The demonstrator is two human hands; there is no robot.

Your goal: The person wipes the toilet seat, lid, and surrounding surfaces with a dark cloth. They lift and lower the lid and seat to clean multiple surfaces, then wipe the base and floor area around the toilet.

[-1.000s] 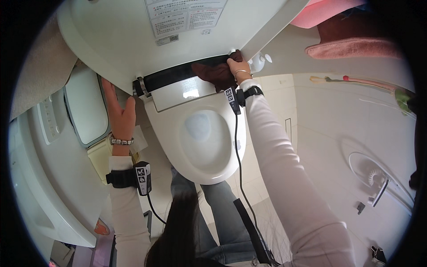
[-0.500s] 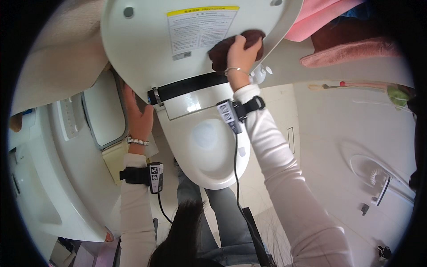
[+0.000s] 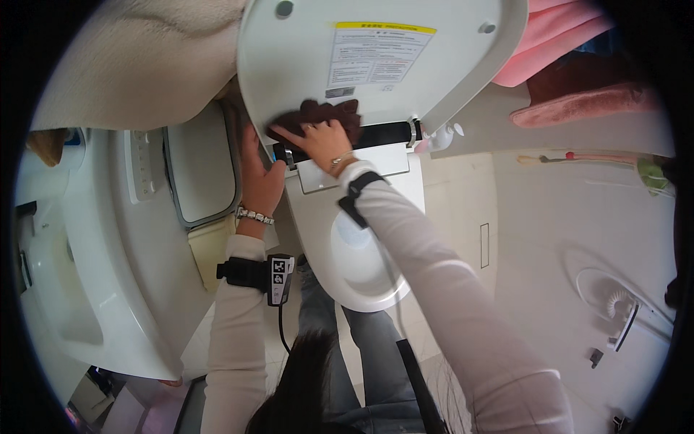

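Pale tiled floor (image 3: 454, 217) — the white toilet (image 3: 318, 235) stands on it, 1 narrow rectangular outline (image 3: 484, 246) at right.

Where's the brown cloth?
In the head view, the cloth is under the right hand, at the lower left of the raised toilet lid, beside the black bar.
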